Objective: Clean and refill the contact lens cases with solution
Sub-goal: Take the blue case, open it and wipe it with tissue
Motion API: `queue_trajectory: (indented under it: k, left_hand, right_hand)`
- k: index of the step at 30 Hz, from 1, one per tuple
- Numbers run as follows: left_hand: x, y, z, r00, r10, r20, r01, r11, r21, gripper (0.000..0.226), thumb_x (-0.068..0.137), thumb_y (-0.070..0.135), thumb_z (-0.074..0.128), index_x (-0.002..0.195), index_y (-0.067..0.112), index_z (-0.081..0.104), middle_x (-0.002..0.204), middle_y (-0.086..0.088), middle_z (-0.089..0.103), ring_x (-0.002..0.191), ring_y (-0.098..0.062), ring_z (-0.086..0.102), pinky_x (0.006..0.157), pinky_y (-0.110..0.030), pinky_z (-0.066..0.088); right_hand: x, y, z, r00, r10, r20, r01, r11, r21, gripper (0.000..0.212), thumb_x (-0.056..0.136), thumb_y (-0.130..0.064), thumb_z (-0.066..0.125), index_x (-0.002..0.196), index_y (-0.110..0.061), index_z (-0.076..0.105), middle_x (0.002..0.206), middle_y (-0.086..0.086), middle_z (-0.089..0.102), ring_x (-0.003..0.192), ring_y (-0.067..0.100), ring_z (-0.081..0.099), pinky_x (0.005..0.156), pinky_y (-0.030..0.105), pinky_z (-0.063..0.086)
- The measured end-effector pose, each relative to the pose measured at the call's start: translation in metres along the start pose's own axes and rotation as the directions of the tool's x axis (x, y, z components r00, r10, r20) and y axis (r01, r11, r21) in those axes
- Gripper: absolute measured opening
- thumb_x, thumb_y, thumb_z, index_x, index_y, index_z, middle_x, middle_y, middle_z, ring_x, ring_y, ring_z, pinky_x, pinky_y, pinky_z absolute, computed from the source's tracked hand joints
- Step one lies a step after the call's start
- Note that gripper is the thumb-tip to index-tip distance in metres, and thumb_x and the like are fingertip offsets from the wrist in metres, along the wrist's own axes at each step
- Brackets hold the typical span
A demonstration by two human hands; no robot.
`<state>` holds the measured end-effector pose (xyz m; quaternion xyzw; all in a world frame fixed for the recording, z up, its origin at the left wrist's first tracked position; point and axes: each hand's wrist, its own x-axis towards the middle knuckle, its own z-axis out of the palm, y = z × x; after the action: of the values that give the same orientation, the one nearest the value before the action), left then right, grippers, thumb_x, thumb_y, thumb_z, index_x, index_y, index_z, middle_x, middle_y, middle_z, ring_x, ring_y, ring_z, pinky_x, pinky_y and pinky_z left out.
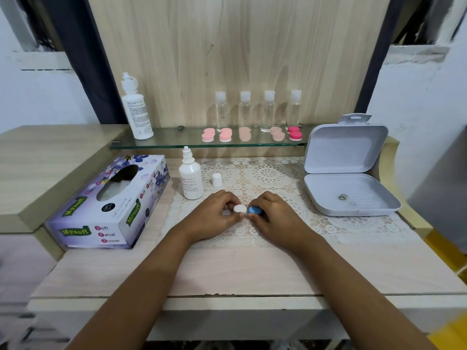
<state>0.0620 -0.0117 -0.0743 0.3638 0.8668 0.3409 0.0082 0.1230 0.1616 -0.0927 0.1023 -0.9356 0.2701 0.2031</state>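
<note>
Head camera looks down on both hands meeting at the near middle of the lace mat [278,173]. The left hand [214,217] has its fingers curled in, thumb and fingertips pinching the white lid [239,209] of a contact lens case [247,210]. The right hand [276,215] is curled the same way round the blue lid [255,210], so the case sits between the two thumbs, low over the mat. Both forearms reach in from the near edge and the wrists lie on or just above the mat.

At the mat's far left corner stands a small solution bottle [190,176], uncapped, its loose cap [216,179] upright just beside it on the mat. A tissue box [108,200] lies left of the mat, and a grey hinged box [351,195] sits open at its right edge. Behind the mat, a glass shelf [177,144] carries pink lens cases [225,135] and a tall solution bottle [136,109].
</note>
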Motion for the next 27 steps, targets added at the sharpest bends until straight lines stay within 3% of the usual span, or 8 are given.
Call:
queue_trajectory:
  k: [8,16,20,27]
  left_hand:
    - [0.002,0.004,0.002,0.993,-0.088,-0.083,0.081,0.993,-0.085,0.023,0.085,0.033,0.065,0.096,0.015,0.055,0.083,0.007,0.052,0.075,-0.006,0.048,0.065,-0.011,0.039]
    - [0.017,0.006,-0.005,0.974,-0.146,-0.171,0.143,0.989,-0.03,0.025,0.09,0.026,0.058,0.113,0.019,0.055,0.102,0.003,0.048,0.086,-0.009,0.05,0.076,-0.022,0.039]
    - [0.029,0.007,-0.008,0.978,-0.176,-0.111,0.181,0.983,0.034,0.031,0.091,0.024,0.057,0.121,0.018,0.055,0.109,0.002,0.043,0.091,-0.009,0.047,0.079,-0.02,0.034]
    - [0.039,0.005,-0.005,0.986,-0.165,0.015,0.161,0.975,0.154,0.039,0.09,0.022,0.058,0.129,0.015,0.054,0.101,0.0,0.043,0.089,-0.009,0.046,0.078,-0.018,0.033]
  right_hand:
    - [0.0,0.0,0.0,1.0,-0.009,-0.005,0.009,1.0,-0.011,0.017,0.086,-0.02,0.06,0.1,-0.01,0.065,0.092,0.002,0.054,0.087,0.018,0.05,0.077,0.025,0.038]
    - [0.0,-0.002,-0.001,1.0,-0.008,-0.003,0.008,1.0,-0.02,0.016,0.087,-0.017,0.06,0.1,-0.009,0.064,0.092,0.002,0.053,0.086,0.017,0.049,0.074,0.022,0.033]
    - [-0.001,-0.002,-0.001,1.0,0.001,0.004,-0.001,1.0,-0.022,0.016,0.087,-0.018,0.059,0.099,-0.01,0.064,0.091,0.0,0.051,0.086,0.017,0.048,0.073,0.023,0.034]
    - [0.001,-0.002,-0.001,0.997,0.047,0.056,-0.045,0.999,-0.027,0.032,0.081,-0.032,0.05,0.098,-0.009,0.065,0.091,0.003,0.054,0.086,0.02,0.051,0.076,0.026,0.039]
